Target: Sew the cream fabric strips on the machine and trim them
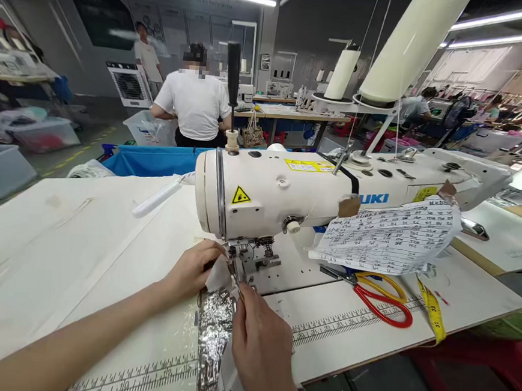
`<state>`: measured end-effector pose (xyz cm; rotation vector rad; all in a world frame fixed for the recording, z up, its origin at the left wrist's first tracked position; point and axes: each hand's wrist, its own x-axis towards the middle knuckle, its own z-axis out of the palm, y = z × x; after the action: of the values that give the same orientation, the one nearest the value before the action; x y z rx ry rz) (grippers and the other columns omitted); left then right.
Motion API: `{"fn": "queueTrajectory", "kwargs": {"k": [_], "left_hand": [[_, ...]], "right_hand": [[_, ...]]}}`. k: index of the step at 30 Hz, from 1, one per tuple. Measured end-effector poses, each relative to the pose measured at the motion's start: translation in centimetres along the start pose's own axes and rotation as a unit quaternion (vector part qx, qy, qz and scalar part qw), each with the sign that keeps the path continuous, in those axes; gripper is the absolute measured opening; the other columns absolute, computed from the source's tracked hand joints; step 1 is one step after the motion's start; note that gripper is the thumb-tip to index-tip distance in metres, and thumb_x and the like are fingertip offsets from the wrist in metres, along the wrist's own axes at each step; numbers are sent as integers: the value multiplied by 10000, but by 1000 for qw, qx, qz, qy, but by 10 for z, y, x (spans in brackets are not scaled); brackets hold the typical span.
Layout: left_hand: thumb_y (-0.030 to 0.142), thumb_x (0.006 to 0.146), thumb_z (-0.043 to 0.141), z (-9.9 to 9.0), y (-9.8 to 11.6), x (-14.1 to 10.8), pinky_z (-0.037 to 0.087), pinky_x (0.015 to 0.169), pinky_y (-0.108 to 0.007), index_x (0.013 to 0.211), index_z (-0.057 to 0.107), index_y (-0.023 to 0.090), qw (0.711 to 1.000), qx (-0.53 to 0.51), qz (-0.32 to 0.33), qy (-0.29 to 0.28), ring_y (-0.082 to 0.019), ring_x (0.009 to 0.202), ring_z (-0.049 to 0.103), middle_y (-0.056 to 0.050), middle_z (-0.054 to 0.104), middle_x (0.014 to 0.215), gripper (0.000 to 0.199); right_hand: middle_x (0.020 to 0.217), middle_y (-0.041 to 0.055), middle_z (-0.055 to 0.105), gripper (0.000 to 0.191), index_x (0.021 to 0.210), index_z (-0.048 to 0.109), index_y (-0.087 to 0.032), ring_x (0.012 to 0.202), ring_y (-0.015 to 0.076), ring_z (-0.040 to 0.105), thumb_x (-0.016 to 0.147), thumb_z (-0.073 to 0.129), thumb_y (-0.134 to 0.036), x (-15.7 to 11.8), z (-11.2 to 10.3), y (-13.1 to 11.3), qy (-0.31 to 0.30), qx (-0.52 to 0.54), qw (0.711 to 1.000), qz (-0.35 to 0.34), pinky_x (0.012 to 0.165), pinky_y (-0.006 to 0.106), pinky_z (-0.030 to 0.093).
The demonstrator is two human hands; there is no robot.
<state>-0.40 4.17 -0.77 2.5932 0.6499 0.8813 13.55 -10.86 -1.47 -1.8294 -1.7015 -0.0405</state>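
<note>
A white sewing machine (270, 190) stands on the white worktable, its needle area low at the left end of its head. My left hand (194, 267) is closed on the edge of a small white cloth (220, 275) beside the presser foot. Close in front of the needle, my right hand (261, 340) pinches a slim metal tool (235, 273), probably tweezers, whose tip points up toward the needle. More white fabric (231, 371) hangs below, partly behind my right hand. Shiny clear tape covers a dark strip (216, 336) between my hands.
Scissors (384, 295) with red and yellow handles and a yellow tape measure (433, 308) lie at the right. A written paper (387, 235) leans on the machine. Thread cones (343, 74) stand behind. A person in a white shirt (193, 103) sits beyond the blue cloth (155, 160).
</note>
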Motion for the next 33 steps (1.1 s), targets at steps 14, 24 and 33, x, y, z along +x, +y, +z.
{"fn": "queueTrajectory", "kwargs": {"k": [14, 24, 33], "left_hand": [[206, 935, 468, 1, 0, 2, 483, 633, -225, 850, 578, 171, 999, 22, 27, 15, -133, 747, 606, -42, 656, 839, 143], [230, 926, 461, 5, -3, 3, 426, 571, -219, 775, 546, 176, 1000, 16, -10, 20, -119, 650, 542, -12, 602, 740, 182], [219, 934, 507, 4, 1, 2, 469, 615, -216, 742, 511, 184, 999, -14, -2, 29, -112, 713, 582, -7, 628, 805, 195]], "right_hand": [[907, 67, 741, 334, 1185, 621, -162, 626, 168, 689, 934, 402, -141, -2, 12, 1, 17, -22, 1000, 9, 477, 249, 435], [906, 80, 748, 350, 1157, 645, -119, 640, 170, 707, 925, 382, -111, 1, 7, -1, 38, -34, 998, -25, 486, 246, 481], [900, 83, 761, 337, 1151, 646, -120, 629, 165, 717, 892, 430, -114, 2, 6, -3, 9, -53, 999, 2, 458, 233, 488]]}}
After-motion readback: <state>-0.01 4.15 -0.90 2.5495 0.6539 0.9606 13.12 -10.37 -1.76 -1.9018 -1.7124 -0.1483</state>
